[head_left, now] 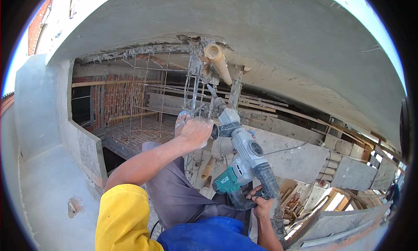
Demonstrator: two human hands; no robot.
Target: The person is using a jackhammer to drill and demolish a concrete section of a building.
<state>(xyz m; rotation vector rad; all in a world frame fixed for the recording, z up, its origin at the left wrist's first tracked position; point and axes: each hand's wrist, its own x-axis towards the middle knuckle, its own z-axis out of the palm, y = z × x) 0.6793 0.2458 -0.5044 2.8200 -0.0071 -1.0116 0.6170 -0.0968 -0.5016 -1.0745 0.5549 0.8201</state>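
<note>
A grey and green demolition hammer [244, 148] slants upward across the middle of the view. My left hand [196, 132] is closed around its side handle near the front end. Lower right, my right hand [261, 204] wraps the rear handle. The chisel bit [212, 92] points up at a broken concrete column [196, 64] with bare steel rebar [188, 94]. Whether the bit's tip touches the concrete, I cannot tell. A thick bamboo pole [221, 67] stands just right of the column. Just beyond my left hand shows a foot with a blue strap [184, 115].
A grey plastered slab [261, 29] curves overhead. At left stand a smooth plastered wall [41, 164] and an opening with thin upright bars, with brickwork [117, 101] behind. Long boards [278, 142] lie to the right, above scattered wood scraps [296, 203]. A dark cable [154, 228] hangs near my lap.
</note>
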